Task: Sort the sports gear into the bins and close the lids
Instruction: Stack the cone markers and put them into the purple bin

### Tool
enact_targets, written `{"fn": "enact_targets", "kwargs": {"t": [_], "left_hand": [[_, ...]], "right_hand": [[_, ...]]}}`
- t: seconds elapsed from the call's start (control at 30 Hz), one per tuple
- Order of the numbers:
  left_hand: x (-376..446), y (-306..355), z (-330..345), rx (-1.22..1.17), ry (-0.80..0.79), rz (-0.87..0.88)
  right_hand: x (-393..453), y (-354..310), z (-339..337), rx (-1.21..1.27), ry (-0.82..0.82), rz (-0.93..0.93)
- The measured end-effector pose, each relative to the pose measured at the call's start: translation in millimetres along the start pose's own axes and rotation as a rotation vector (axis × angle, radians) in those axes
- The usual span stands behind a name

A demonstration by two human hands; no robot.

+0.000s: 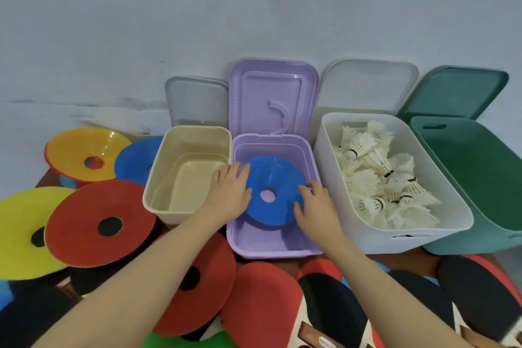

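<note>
- Both grips are on the blue disc cone point(273, 192) inside the purple bin point(272, 246): the left hand point(230, 192) lies flat with straight fingers on its left edge, and the right hand point(315, 205) rests with loosely bent fingers on its right edge.
- Right of the purple bin, the white bin point(395, 232) holds shuttlecocks point(381, 178); the green bin point(480, 178) is far right.
- Left stands the beige bin point(169, 178).
- All lids are up.
- Red disc cones point(99, 223) and paddles point(262, 305) lie near.
</note>
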State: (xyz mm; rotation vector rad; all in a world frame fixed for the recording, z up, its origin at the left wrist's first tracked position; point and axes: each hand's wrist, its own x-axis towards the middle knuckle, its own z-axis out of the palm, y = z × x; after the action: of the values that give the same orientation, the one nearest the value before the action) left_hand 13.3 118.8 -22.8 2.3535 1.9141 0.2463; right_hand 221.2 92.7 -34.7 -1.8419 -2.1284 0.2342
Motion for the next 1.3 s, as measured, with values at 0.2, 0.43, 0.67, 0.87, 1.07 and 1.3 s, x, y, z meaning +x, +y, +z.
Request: {"fn": "enact_targets", "kwargs": {"t": [0.2,0.43,0.67,0.87,1.07,1.3], "left_hand": [[-49.0,2.1,-20.3,-0.106,0.093,-0.022],[-131.0,5.8,-29.7,-0.122,0.134,-0.128],[-222.4,-9.1,-20.8,-0.071,0.052,-0.268],[-280.0,-36.4,-2.9,0.035,-0.010,-0.268],[-304.0,-57.3,9.8,0.095,-0.143,-0.327],[-316.2,-75.5,24.8,-0.114,-0.234,-0.344]], "right_hand": [[-36.2,-9.3,-7.6,0.169,0.153,-0.131],[-97.9,-31.6,-7.8,0.297,0.195,-0.265],[-159.5,-52.0,28.2,0.303,0.063,-0.265],[-207.0,-72.3,49.6,0.121,-0.024,-0.240],[-239.7,-92.2,64.5,0.024,-0.117,-0.094],[-262.1,-119.8,72.0,0.021,-0.220,0.279]]}}
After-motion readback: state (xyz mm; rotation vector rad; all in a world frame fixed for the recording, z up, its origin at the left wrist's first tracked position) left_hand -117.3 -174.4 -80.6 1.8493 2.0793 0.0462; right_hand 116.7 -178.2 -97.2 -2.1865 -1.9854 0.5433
